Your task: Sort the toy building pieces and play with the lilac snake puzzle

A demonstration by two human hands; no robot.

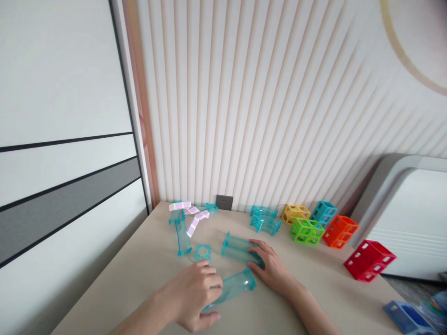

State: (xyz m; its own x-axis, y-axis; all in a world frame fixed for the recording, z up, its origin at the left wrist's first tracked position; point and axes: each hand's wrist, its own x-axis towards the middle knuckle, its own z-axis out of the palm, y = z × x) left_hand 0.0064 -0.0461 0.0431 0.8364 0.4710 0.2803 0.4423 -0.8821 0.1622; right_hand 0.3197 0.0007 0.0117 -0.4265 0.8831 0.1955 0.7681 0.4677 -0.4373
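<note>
My left hand [200, 295] is curled over the left end of a translucent teal track piece [235, 286] that lies slanted near the front. Its fingers hide that end. My right hand [267, 265] grips the right end of a second translucent teal track piece [237, 246], just behind the first, with thumb and fingers around it. A small teal square connector with a round hole [203, 252] lies just beyond my left hand. Another long teal track piece [182, 236] rests farther left on the table.
Light purple strips [198, 223] lie on teal pieces at the back left. Curved teal pieces [265, 220] sit near the wall. Yellow [295, 213], green [306, 231], blue [323, 213], orange [340, 231] and red [370, 260] open-frame blocks line the right, with a dark blue block [408, 318] nearer.
</note>
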